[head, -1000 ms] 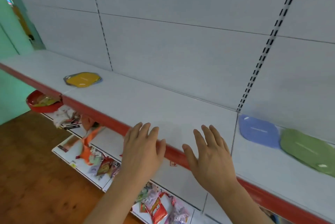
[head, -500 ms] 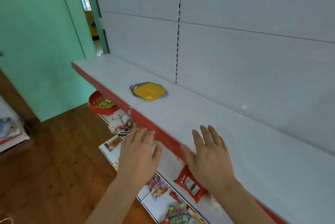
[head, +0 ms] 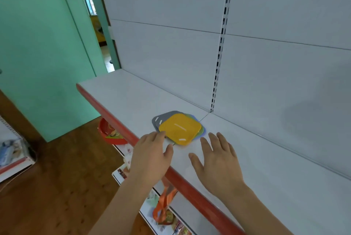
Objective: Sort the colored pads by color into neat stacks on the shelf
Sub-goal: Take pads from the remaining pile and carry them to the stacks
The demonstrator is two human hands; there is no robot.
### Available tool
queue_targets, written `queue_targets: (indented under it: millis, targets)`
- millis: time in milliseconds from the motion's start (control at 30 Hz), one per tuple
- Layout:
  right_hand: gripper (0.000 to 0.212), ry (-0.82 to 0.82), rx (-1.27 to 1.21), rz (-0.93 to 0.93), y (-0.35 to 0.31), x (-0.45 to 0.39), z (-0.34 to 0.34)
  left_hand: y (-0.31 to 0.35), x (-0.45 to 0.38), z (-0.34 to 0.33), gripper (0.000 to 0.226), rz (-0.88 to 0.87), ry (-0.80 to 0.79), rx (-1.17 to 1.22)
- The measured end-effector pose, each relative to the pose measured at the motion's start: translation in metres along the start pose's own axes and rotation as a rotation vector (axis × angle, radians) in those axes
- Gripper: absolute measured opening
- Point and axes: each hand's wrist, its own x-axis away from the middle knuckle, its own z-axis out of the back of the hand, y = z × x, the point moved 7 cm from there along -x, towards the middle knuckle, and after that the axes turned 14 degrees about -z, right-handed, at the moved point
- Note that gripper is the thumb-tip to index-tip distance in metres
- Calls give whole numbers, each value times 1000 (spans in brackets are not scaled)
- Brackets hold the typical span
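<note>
- Your left hand (head: 150, 156) and right hand (head: 218, 160) hover spread and empty beside the mixed pad pile (head: 178, 128) near the shelf (head: 266, 168) front.
- Grab carelessly and the yellow pad (head: 180, 128) could slide off the red edge (head: 117, 128).

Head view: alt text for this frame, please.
Two bare hands, left hand and right hand, hover open over a white shelf, just short of a mixed pile of pads: yellow pad on top, grey pad beneath.
</note>
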Motion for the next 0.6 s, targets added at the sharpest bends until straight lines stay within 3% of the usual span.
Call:
queue_targets:
  millis: [233, 400, 600]
  targets:
    - [71, 37, 60, -150, -21, -38, -26, -55, -87, -42, 57, -87, -124, 18]
    - [70, 55, 76, -322, -38, -45, -34, -59, -116, -56, 68, -187, -221, -29]
    - [65, 88, 61, -455, -47, -38, -35, -59, -127, -58, 54, -299, -227, 27]
